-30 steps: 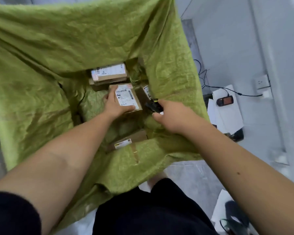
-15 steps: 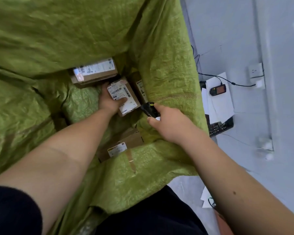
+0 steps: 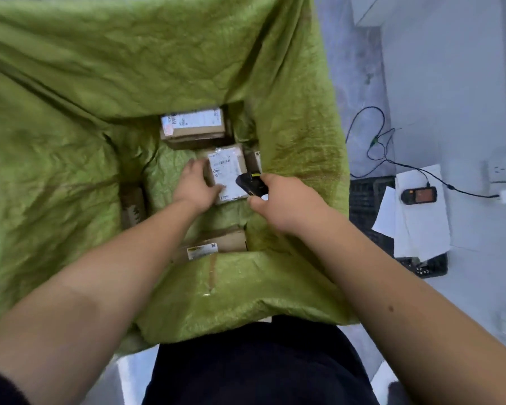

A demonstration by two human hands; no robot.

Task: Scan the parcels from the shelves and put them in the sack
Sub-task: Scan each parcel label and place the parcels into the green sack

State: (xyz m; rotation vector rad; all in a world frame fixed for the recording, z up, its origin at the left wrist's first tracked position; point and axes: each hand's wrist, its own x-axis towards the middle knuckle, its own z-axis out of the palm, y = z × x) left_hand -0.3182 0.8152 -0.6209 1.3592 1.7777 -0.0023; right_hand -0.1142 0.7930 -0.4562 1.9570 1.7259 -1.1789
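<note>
In the sack, my parcel lies before another box; a third nearest me, perhaps one left.

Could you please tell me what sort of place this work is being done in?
Probably a parcel sorting or courier depot. A large green woven sack holds labelled brown cardboard parcels, the right hand grips a black handheld scanner, and a second black handheld device lies charging on white papers nearby.

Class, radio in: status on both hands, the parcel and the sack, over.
Left hand grips labelled parcel inside green sack. Right hand holds black scanner beside its label. Other boxes crowd the bottom; nothing blocking.
</note>
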